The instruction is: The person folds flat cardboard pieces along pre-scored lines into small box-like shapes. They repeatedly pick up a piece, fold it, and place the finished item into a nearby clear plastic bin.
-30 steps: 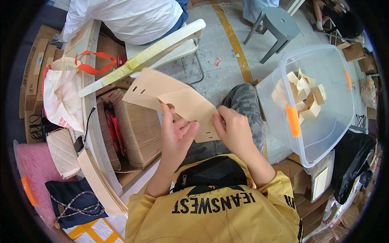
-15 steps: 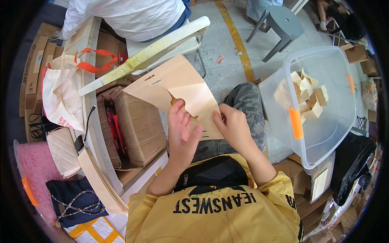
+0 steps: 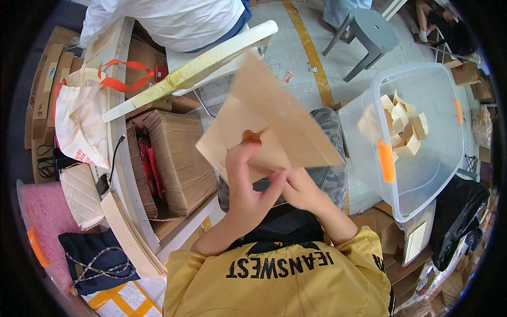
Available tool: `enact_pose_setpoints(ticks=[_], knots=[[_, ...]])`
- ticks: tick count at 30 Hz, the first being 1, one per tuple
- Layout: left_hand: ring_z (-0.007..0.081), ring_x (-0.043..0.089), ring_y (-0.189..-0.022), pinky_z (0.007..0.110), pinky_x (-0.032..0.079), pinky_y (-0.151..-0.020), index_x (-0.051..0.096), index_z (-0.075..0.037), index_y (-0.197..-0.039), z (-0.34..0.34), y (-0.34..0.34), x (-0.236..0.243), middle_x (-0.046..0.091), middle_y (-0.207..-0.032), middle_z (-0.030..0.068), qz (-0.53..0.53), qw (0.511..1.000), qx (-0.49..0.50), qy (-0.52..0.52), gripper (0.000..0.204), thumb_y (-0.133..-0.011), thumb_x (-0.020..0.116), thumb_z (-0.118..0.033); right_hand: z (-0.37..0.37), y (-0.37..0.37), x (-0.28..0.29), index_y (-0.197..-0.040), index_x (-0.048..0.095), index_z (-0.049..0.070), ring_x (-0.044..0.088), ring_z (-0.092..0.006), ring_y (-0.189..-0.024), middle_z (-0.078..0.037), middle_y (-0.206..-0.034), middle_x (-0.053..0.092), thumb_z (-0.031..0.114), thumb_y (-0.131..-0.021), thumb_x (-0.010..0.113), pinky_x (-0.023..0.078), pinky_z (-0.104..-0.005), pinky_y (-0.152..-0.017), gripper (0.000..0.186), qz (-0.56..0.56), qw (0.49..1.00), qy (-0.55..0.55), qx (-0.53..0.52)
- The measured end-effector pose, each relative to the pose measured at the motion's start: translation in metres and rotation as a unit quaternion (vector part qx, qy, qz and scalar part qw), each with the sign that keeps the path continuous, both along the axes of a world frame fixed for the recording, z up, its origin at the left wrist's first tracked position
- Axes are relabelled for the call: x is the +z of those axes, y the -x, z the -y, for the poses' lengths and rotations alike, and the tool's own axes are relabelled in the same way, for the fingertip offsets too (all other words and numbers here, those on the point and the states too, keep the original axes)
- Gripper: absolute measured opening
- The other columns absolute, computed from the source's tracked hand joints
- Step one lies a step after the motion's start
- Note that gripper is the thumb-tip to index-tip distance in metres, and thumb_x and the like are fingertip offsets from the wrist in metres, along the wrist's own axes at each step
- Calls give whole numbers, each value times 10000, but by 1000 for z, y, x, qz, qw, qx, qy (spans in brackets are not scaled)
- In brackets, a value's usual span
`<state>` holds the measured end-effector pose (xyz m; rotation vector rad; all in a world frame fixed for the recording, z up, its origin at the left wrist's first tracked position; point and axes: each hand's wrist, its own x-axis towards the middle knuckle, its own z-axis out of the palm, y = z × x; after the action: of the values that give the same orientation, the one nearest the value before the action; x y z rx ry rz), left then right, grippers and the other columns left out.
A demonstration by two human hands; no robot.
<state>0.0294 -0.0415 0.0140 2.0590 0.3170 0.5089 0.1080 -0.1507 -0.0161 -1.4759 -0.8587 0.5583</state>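
Above my lap I hold a cream cardboard sheet, tilted with a corner pointing away and slightly blurred. A shaped cut-out pierces its middle. My left hand is at the sheet's near side, its fingers curled against the card just below the cut-out. Its thumb reaches across to the fingers of my right hand. That right hand is closed on the near edge of the sheet, and its fingertips are partly hidden.
To the right stands a clear plastic bin with several folded cream boxes. A brown carton lies at the left beside a white table edge. Flat cardboard pieces lean nearer me. Ahead are a white chair, a seated person and a grey stool.
The sheet has turned and swung to the right, its corner now pointing away. My left fingers have gone from spread to curled, and both hands have come together at the near edge.
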Motion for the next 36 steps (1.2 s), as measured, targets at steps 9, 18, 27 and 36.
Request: enact_pose_setpoints(ticks=[9, 18, 27, 36], knots=[[296, 449, -944, 389, 373, -808, 491, -59, -1068, -2, -3, 6, 486, -968, 91, -45, 977, -85, -191, 639, -545, 818, -227, 54, 15, -23, -1276, 388, -44, 446, -285, -1159, -189, -1251, 472, 228, -895, 380, 320, -367, -990, 468, -321, 933, -113, 120], [269, 503, -804, 366, 390, -760, 519, -88, -1031, 3, 4, -11, 505, -862, 62, -55, 951, -79, -293, 538, -574, 779, -199, 50, 28, -29, -1256, 407, -32, 449, -243, -1138, -172, -1223, 472, 398, -970, 278, 332, -339, -977, 532, -321, 942, 29, -91], [141, 482, -752, 434, 383, -747, 548, -116, -1050, 3, 11, -16, 387, -747, -7, 0, 892, -58, -448, 379, -715, 669, -248, 41, 32, -20, -1238, 410, -7, 498, -207, -1065, -130, -1179, 491, 385, -970, 317, 440, -313, -870, 484, -352, 924, 11, -151], [134, 551, -909, 364, 415, -710, 568, -57, -1100, 3, 7, -15, 551, -1147, 39, -28, 888, -191, -417, 502, -698, 710, -322, 49, 41, -52, -1257, 399, 46, 525, -171, -1014, -103, -1176, 497, 368, -952, 400, 463, -309, -821, 444, -466, 841, -69, -266]])
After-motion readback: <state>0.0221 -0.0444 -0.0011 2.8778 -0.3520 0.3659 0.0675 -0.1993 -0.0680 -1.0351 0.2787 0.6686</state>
